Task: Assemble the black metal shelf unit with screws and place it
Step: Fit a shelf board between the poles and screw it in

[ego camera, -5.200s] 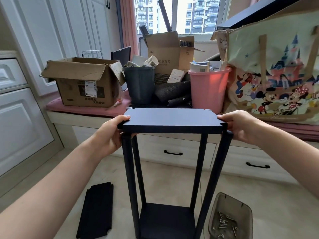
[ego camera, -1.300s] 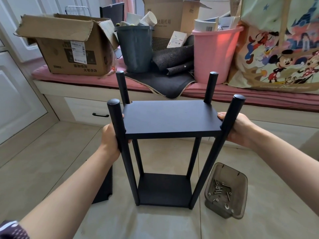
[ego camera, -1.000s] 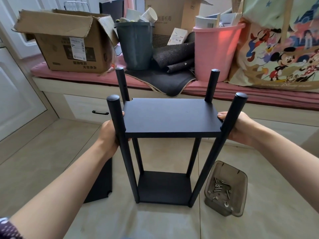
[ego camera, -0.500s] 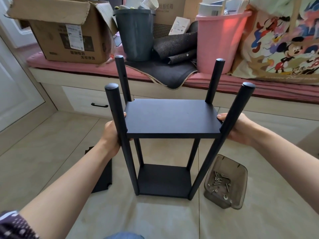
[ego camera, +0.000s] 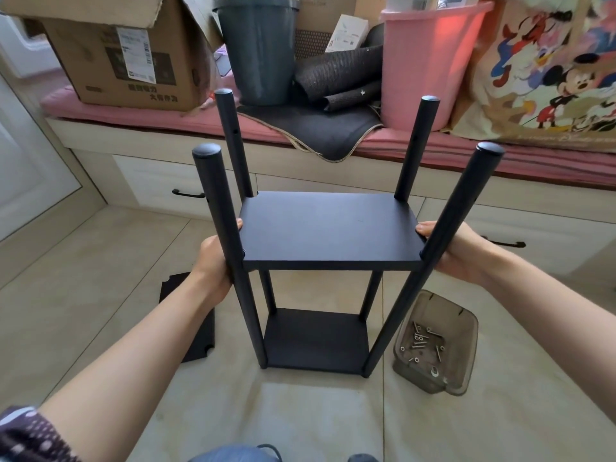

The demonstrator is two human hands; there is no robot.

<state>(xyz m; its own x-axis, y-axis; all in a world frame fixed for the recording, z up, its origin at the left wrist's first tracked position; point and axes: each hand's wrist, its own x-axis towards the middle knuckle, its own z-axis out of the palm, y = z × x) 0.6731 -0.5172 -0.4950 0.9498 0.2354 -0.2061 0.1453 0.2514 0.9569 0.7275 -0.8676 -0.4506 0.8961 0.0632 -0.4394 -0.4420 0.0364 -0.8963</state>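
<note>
Lower than a few seconds ago, the middle shelf panel (ego camera: 328, 228) now sits well down the four posts instead of capping their tops, and the posts stand clear above it. Both hands grip it: the left hand (ego camera: 213, 265) curls round its left edge beside the near-left post (ego camera: 220, 211), and the right hand (ego camera: 456, 251) holds the right edge behind the near-right post (ego camera: 463, 208). The shelf unit (ego camera: 315, 340) stands upright on the floor straight ahead between the hands, its long axis vertical, the panel's long side running from one hand to the other. Both hands look equally near, so levelling the panel to the holes in the far posts seems the next concern. A tub of screws (ego camera: 433, 348) lies below the right hand, nearer that hand; a spare black panel (ego camera: 196, 328) lies on the floor under the left forearm.
</note>
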